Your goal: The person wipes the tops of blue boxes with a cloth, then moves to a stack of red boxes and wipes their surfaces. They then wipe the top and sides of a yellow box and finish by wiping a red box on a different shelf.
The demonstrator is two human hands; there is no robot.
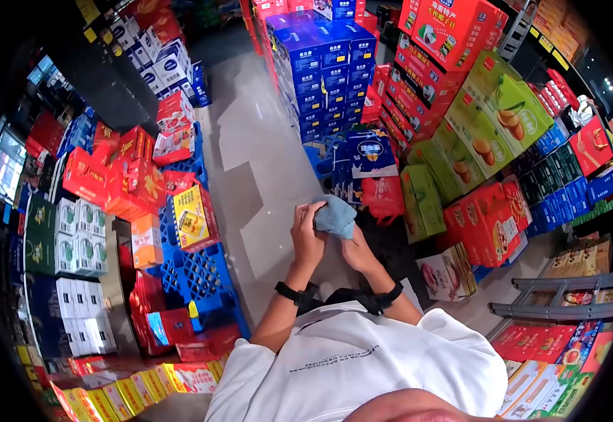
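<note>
Holding a blue-grey cloth (pixel 336 216) together, the left hand (pixel 306 238) and right hand (pixel 358 253) are closed on it.

Cloth (pixel 336 216) held between left hand (pixel 306 239) and right hand (pixel 358 252) above the aisle floor (pixel 257 155); boxes (pixel 120 176) on pallets (pixel 197 274) lie left, stacked cartons (pixel 475 133) and ladder (pixel 560 299) right.

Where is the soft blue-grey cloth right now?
In the head view's middle, the blue-grey cloth is gripped between the left hand and right hand, above the grey floor.
</note>
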